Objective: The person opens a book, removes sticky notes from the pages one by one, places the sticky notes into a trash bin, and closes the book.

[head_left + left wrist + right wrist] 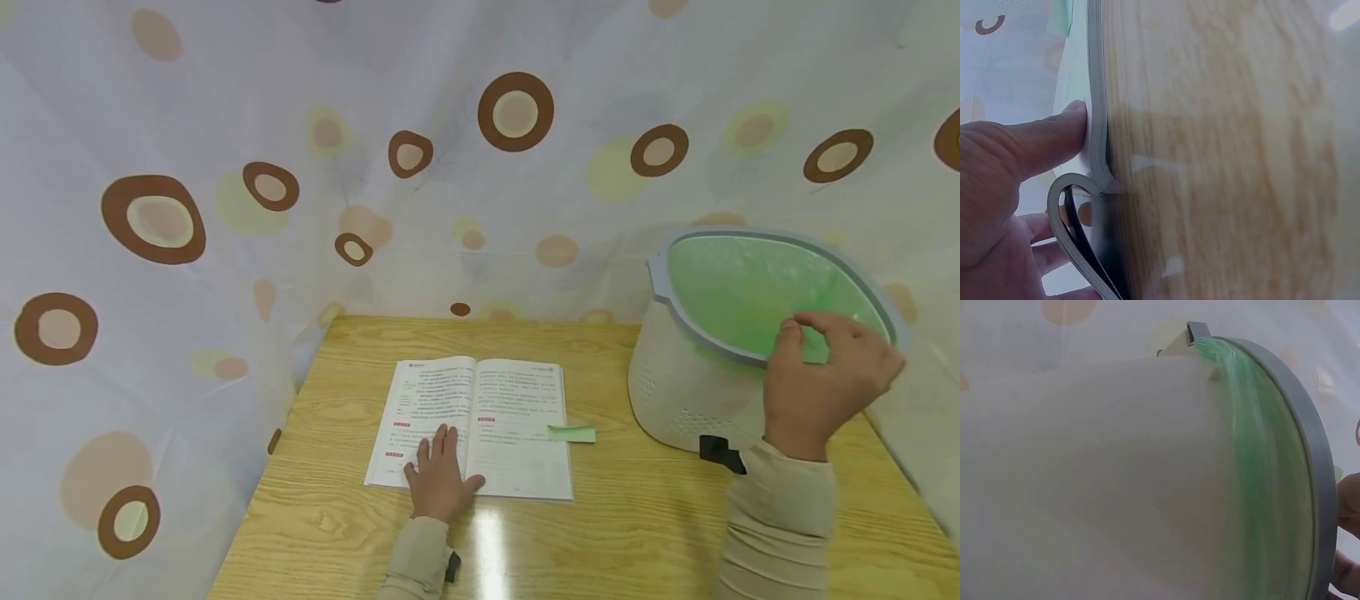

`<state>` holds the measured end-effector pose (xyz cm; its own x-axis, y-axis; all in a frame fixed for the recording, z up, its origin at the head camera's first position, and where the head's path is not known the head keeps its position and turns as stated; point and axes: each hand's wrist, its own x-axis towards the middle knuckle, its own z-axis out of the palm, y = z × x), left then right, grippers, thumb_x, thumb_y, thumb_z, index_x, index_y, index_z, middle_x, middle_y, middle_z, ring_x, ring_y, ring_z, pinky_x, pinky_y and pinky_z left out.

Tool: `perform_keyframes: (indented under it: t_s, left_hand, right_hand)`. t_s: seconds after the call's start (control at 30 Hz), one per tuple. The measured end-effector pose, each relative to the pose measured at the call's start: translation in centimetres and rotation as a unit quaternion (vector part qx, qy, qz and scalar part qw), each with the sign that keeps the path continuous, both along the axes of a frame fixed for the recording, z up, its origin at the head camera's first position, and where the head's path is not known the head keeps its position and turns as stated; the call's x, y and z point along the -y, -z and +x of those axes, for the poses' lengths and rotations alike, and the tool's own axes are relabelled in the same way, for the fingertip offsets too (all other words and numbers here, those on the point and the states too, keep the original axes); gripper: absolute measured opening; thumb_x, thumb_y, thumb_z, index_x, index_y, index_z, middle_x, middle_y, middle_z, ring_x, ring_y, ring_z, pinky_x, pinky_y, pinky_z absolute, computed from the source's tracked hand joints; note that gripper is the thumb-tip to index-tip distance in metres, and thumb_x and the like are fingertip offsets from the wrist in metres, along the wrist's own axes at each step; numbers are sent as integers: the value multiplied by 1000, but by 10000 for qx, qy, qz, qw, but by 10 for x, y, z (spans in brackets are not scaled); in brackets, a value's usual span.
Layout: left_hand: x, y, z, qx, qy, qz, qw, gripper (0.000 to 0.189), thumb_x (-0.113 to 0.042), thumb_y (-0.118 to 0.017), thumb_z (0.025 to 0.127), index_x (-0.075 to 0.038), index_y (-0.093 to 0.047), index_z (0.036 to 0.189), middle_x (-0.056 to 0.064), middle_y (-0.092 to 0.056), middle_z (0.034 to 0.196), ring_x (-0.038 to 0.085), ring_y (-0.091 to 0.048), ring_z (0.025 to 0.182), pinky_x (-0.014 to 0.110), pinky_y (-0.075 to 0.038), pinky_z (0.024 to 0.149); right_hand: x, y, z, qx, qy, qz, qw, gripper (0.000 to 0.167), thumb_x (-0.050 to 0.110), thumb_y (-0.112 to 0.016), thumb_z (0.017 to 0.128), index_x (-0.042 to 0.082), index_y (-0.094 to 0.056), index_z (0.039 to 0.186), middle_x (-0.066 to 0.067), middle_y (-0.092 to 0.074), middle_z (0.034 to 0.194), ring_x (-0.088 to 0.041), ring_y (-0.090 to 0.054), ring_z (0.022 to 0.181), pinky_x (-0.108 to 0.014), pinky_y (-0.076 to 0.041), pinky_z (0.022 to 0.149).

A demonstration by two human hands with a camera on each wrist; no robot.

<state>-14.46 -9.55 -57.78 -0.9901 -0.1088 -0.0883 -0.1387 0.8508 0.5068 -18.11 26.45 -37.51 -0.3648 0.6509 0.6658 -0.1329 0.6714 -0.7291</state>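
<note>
An open book lies on the wooden table. My left hand rests on its lower left page with fingers spread, the thumb reaching over the centre fold. In the left wrist view the thumb presses near the book's bottom edge. A green paper slip sticks out from the right page's edge. Over the near rim of a white bin, my right hand is raised, thumb and index fingertips together. A small green piece shows at its fingertips in the right wrist view, mostly hidden by the rim.
A green plastic liner covers the bin's inside, under a grey rim ring. The bin stands at the table's back right. A patterned curtain hangs behind the table and along its left side.
</note>
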Motion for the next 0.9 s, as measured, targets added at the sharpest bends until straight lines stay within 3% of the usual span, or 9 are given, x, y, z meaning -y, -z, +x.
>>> perform_keyframes:
  t_s: [0.1,0.17,0.27,0.37,0.57,0.77,0.9]
  left_hand:
    - [0,-1,0,-8,0,-1,10000,91,-37,-84,77,-10,-38,151,11,-35,160,47,-30,146,76,-24,109]
    - [0,-1,0,9,-8,9,10000,91,-37,-83,77,-11,-38,152,10,-34,161,46,-29,147,76,-23,110]
    - [0,0,0,-25,-12,32,10000,91,-37,-83,77,-11,-38,151,10,-34,161,46,-28,147,76,-23,110]
    - [0,0,1,0,-12,46,10000,91,-36,-82,78,-11,-37,152,9,-33,162,46,-28,147,75,-22,111]
    - [-1,-2,3,-25,-3,51,10000,90,-35,-82,78,-10,-38,152,10,-34,161,47,-29,146,75,-22,110]
    - [-1,-1,2,2,-12,-50,10000,90,-37,-82,78,-10,-38,151,10,-34,161,46,-30,146,75,-24,110]
    - [0,0,2,13,1,-79,10000,91,-38,-82,78,-11,-37,152,9,-34,161,46,-30,146,74,-24,110]
  right_hand:
    - [1,2,0,133,33,117,9998,26,21,-61,96,0,-77,99,20,-57,103,9,-27,104,-38,-26,113]
    - [1,3,0,140,34,145,9998,25,20,-62,95,0,-77,98,0,-65,106,7,-27,105,-40,-27,113]
    - [0,5,0,236,-7,179,9996,25,21,-62,96,1,-77,99,-19,-65,114,5,-26,107,-43,-24,114]
    - [-2,9,1,341,-68,194,9992,26,22,-62,96,2,-77,101,-16,-64,116,4,-26,109,-43,-21,116]
    - [-6,14,2,384,-197,245,9988,27,23,-61,95,3,-77,102,9,-58,111,5,-25,107,-43,-20,116]
    - [-7,15,3,348,-268,287,9986,25,19,-60,94,3,-77,103,17,-54,109,6,-25,105,-43,-21,115]
    - [-2,12,5,109,-310,50,9994,24,14,-59,93,1,-77,100,29,-50,101,6,-29,105,-34,-29,109]
